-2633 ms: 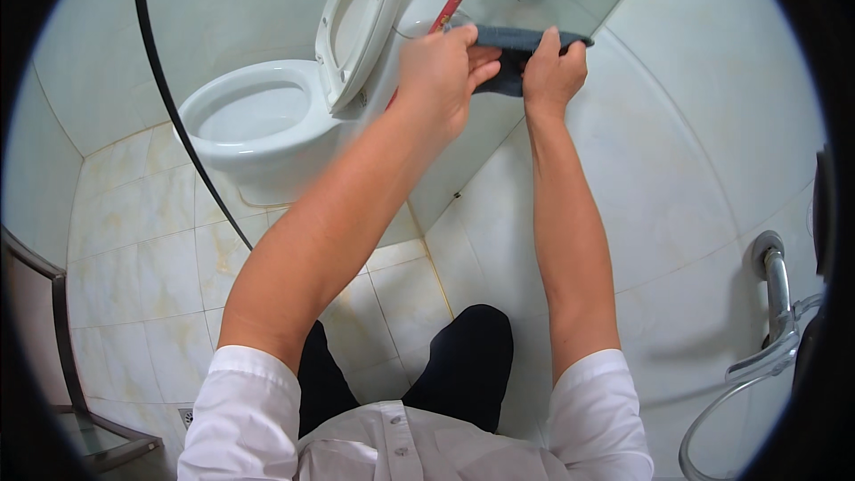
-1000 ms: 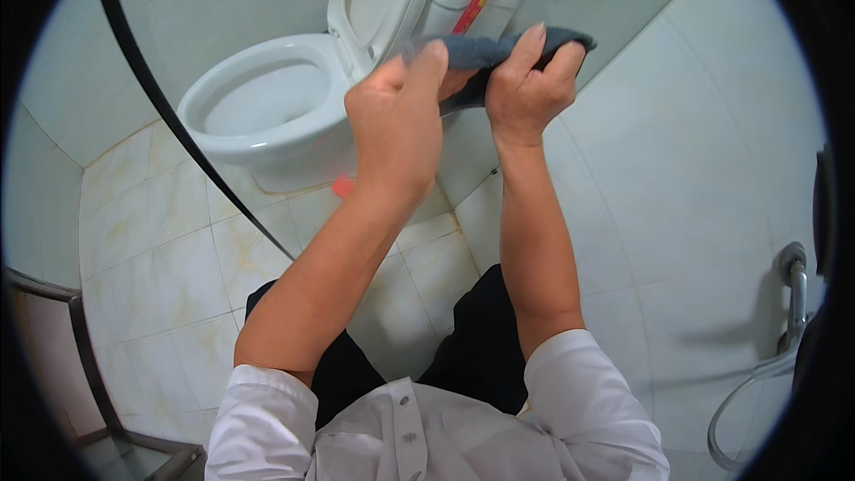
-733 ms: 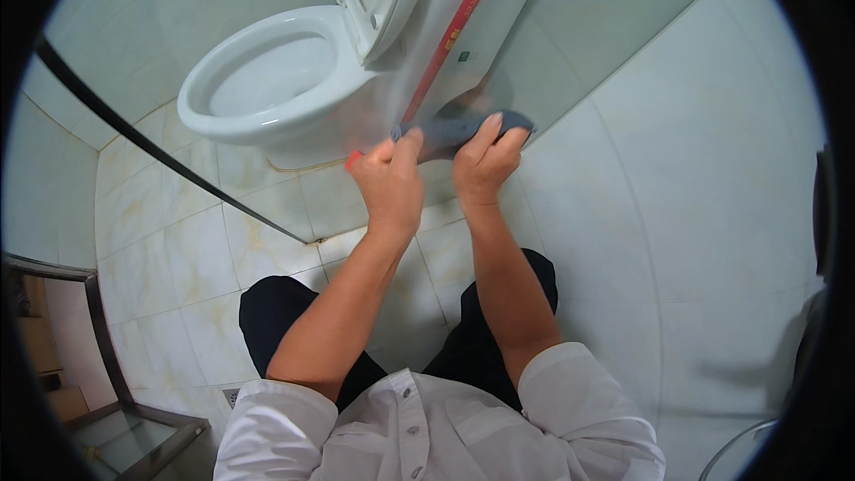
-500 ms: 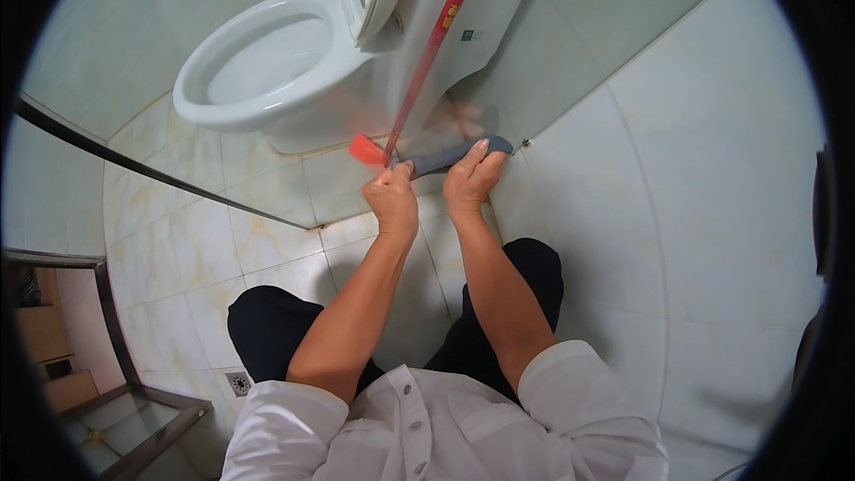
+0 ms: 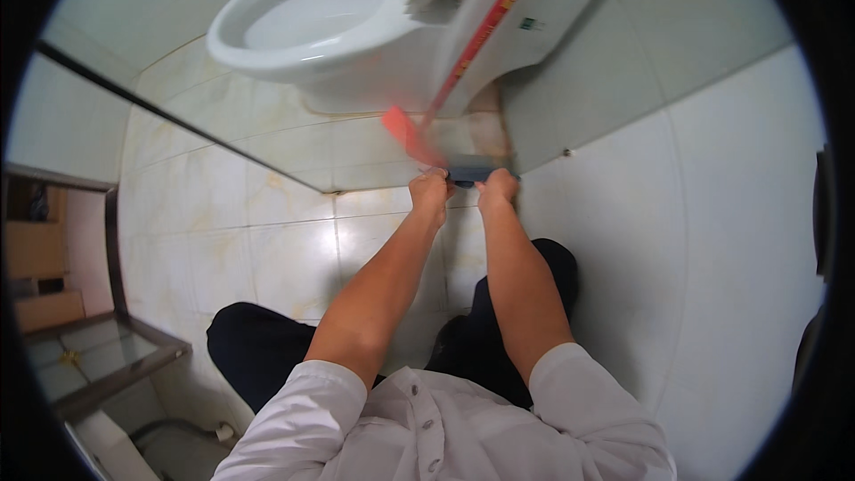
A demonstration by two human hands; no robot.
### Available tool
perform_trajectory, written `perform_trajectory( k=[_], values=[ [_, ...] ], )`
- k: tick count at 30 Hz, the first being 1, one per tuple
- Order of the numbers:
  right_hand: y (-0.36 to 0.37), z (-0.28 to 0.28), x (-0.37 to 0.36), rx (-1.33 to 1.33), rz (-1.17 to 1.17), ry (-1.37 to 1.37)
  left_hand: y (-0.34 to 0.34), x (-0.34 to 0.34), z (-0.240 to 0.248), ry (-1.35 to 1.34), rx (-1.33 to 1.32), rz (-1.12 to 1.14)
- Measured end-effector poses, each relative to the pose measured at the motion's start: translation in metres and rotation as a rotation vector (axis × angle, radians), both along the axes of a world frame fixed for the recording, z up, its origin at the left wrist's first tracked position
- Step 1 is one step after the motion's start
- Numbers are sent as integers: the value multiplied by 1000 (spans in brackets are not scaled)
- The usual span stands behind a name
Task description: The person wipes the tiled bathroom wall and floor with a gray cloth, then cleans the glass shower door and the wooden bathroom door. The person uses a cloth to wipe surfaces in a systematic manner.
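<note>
My left hand and my right hand are both closed on a dark grey-blue bar-like piece, low over the floor in front of the toilet. A blurred orange-red flat piece sticks out to the upper left from beside my left hand. Behind it rises a long red stick or strip with yellow printing, slanting up to the right. Motion blur hides how these parts join, and I cannot make out what kind of tool they form. Both arms reach forward over my dark-trousered knees.
A white toilet with its lid raised stands ahead, left of centre. A dark-edged panel line crosses the left side. Pale wall panels close in the right. Marbled tiles cover the floor; a metal-framed piece stands lower left.
The view has shifted, so the toilet sits higher and further right. My hands have come closer together on the grey-blue piece. The orange-red piece shows longer and blurred.
</note>
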State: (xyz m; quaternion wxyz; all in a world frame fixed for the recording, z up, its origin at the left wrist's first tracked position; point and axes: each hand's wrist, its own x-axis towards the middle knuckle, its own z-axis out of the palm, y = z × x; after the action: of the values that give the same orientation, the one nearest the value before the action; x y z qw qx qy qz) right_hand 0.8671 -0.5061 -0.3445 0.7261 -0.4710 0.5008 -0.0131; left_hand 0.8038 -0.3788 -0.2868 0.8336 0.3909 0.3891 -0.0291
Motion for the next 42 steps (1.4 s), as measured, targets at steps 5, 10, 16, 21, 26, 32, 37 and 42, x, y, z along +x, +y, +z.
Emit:
perform_trajectory(
  k=[5,10,16,21,26,32,37,42],
  values=[
    [76,16,-33,157,251,-28,89,-24,1,112,-1,155],
    [126,50,-65,375,506,-126,149,-34,22,193,255,396],
    [163,77,-82,437,697,-267,186,-42,31,176,294,629],
    [177,121,-90,261,765,-324,190,-38,70,125,421,774],
    [174,199,-93,106,873,-708,189,-40,155,-292,685,911],
    [179,208,-91,-102,755,-881,173,-42,164,-316,984,793],
    [164,134,-86,-278,780,-749,151,-30,84,-59,738,721],
    [142,90,-76,-19,575,-213,136,-31,46,63,405,509]
  ],
)
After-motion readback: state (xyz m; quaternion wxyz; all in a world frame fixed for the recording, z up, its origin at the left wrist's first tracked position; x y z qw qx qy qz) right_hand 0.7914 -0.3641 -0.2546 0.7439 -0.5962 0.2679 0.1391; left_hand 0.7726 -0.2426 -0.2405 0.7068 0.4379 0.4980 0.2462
